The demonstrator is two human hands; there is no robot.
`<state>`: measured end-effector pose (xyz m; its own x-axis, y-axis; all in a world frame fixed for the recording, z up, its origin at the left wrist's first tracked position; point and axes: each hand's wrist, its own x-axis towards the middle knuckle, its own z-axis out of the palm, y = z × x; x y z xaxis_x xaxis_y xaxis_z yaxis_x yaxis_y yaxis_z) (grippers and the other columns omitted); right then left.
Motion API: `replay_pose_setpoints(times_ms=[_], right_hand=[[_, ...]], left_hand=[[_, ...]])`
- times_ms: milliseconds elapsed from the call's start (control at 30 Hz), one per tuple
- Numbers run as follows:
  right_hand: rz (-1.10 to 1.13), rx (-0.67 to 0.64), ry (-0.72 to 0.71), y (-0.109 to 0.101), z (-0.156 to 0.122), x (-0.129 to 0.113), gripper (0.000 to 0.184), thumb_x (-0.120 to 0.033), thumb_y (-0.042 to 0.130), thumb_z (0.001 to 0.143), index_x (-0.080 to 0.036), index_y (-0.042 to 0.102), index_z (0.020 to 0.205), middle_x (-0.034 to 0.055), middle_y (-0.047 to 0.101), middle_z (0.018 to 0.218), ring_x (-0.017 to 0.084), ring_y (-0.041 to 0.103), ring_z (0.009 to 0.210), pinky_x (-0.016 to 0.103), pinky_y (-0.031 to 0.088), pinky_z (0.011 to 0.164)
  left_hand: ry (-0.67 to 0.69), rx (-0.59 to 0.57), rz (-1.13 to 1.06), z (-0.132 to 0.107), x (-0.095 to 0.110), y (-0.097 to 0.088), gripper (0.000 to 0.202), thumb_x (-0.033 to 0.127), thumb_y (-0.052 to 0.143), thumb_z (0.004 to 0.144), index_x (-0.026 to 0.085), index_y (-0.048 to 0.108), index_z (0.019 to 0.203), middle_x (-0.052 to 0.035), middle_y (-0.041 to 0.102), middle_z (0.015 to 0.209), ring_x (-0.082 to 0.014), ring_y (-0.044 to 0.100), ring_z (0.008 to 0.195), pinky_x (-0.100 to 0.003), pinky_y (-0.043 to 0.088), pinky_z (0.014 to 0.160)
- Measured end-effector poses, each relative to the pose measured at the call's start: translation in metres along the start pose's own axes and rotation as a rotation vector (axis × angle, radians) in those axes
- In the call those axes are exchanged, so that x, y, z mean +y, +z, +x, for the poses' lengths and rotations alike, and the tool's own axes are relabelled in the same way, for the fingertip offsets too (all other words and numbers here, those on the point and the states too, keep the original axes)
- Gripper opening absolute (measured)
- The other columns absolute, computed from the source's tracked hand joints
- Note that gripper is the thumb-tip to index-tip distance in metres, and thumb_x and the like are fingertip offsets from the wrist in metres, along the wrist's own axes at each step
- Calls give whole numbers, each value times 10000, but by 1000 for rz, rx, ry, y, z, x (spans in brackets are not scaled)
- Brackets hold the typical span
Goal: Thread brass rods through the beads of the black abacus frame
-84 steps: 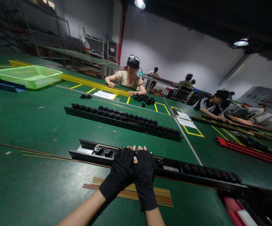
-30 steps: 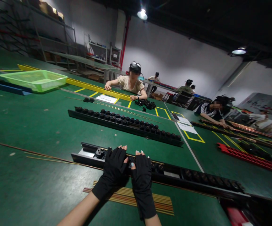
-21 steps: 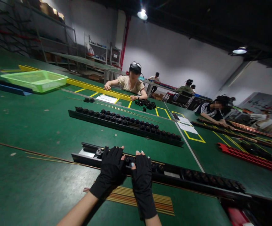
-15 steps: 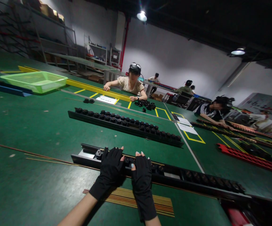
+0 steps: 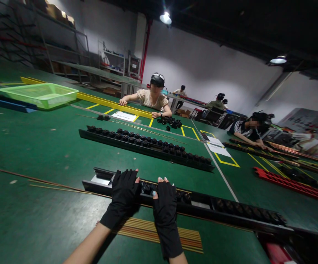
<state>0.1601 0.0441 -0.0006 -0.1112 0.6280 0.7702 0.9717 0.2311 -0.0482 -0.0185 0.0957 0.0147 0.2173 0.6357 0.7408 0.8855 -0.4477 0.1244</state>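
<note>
A long black channel point(image 5: 216, 213) lies across the table in front of me, with black block-shaped parts point(image 5: 147, 188) in a row inside it. My left hand point(image 5: 124, 187), in a black fingerless glove, rests over the channel near its left end. Its fingers bend down over the parts, and what they touch is hidden. Just to the right, my right hand point(image 5: 166, 196), gloved alike, bends its fingers over the channel with the thumb on the near side. Thin brass-coloured rods point(image 5: 186, 240) lie below my wrists. More long thin rods point(image 5: 57, 187) run out to the left.
Beyond lies another black channel point(image 5: 148, 150) filled with similar parts. A green basket point(image 5: 42, 96) is at the far left. Across the table, a person point(image 5: 153, 97) leans by a yellow bar point(image 5: 115, 106); another person point(image 5: 244, 128) works at the right near a red rail point(image 5: 293, 185).
My left hand has slid left along the channel, widening the gap between my hands and showing more black parts there. My right hand has barely moved.
</note>
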Motion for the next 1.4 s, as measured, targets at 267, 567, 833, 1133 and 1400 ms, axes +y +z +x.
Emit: replay_pose_setpoints(times_ms=[267,567,833,1133,1400], right_hand=[[-1,5,3,-1,0,-1,516,-249,453,950,-140,405,1452,110,621,1327,238,496,1301,459,363,1086],[-7,17,-15,-2,1,-1,510,-240,452,950,-129,412,1446,116,623,1321,239,486,1310,451,369,1075],[3,-6,-2,0,-2,-1,525,-249,439,956,-136,385,1466,123,601,1350,235,460,1337,456,375,1084],[-3,-3,-8,0,-1,-1,520,-244,429,957,-138,393,1464,128,612,1334,237,469,1330,461,367,1090],[-3,-18,2,0,-1,-1,501,-242,417,962,-138,411,1452,121,605,1347,239,476,1324,466,372,1086]], left_hand=[[-151,53,35,5,-18,-2,384,245,432,917,146,568,1262,-159,678,1178,-336,590,1114,-558,310,1014],[-151,43,26,1,-20,3,369,246,411,928,153,594,1235,-158,678,1188,-355,561,1170,-590,291,1020],[107,37,1,-3,-5,4,355,220,418,917,160,581,1227,-120,701,1143,-293,619,1060,-512,363,1025],[20,48,-70,-2,3,0,514,185,387,926,171,398,1440,-131,612,1326,-304,493,1298,-528,320,1071],[83,-22,-68,-10,9,10,439,186,408,917,145,526,1338,-130,637,1292,-294,549,1242,-497,323,1086]])
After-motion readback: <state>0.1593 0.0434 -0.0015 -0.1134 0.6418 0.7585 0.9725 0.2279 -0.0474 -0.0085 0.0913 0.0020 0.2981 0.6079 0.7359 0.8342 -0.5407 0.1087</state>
